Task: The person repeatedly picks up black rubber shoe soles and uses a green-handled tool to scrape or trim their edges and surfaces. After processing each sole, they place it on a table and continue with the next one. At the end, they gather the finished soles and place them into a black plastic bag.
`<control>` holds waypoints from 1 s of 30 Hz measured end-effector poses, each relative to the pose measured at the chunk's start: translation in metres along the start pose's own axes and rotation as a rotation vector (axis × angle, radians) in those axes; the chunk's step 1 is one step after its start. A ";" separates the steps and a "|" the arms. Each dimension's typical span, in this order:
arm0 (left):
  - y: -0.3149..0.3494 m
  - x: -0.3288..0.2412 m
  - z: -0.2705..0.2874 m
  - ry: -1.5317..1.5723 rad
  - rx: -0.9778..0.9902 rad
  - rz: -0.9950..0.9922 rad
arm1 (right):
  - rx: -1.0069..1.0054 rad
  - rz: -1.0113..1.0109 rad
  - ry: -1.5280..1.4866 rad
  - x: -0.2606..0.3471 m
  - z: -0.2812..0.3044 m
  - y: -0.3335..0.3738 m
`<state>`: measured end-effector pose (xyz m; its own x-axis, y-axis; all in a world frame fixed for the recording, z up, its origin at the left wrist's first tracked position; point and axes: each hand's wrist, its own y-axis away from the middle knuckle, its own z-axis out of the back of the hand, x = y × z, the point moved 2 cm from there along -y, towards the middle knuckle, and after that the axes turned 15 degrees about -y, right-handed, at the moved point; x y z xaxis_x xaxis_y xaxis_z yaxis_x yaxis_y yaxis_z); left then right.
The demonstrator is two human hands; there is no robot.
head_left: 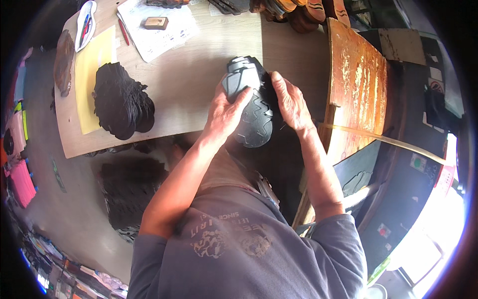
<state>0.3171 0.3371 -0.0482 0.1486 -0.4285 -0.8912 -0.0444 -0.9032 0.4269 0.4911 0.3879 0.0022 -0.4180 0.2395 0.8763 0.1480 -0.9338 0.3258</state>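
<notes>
A thick bundle of black shoe soles (255, 117) is held up at the table's front edge, its grooved tread and pale grey, light-catching end facing up. My left hand (225, 115) grips the bundle from the left, thumb lying across the top sole. On the other side my right hand (295, 104) is against the bundle's right edge, thumb pointing up and its other fingers mostly hidden. To the left, a pile of black soles (122, 102) rests on the table (184, 94), partly over a yellow sheet (103, 52).
White papers (172, 37) lie farther back with a small wooden block (156, 23) and a red pen (124, 33). A white sole-shaped tray (85, 25) holds pens. Shoe lasts (314, 11) stand back right. A worn wooden board (356, 84) rises at the right.
</notes>
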 end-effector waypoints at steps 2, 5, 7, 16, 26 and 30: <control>-0.003 0.002 0.001 -0.038 -0.027 -0.088 | -0.038 0.092 0.060 0.006 -0.004 0.004; -0.003 0.005 0.000 0.014 -0.058 -0.178 | -0.087 0.015 0.037 0.010 -0.007 0.003; -0.004 0.008 0.000 0.054 -0.026 -0.140 | -0.057 -0.037 0.030 0.011 -0.005 -0.003; -0.003 0.006 0.004 0.148 -0.002 -0.061 | 0.169 -0.096 0.208 0.011 -0.002 -0.019; 0.006 0.010 0.006 0.160 0.037 -0.370 | 0.035 0.318 0.377 0.017 -0.014 0.010; 0.012 0.016 0.007 0.120 0.049 -0.380 | 0.044 0.273 0.206 0.015 -0.013 0.019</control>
<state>0.3123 0.3194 -0.0587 0.2778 -0.0607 -0.9587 -0.0106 -0.9981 0.0602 0.4757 0.3706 0.0164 -0.5289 -0.0806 0.8449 0.3158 -0.9427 0.1077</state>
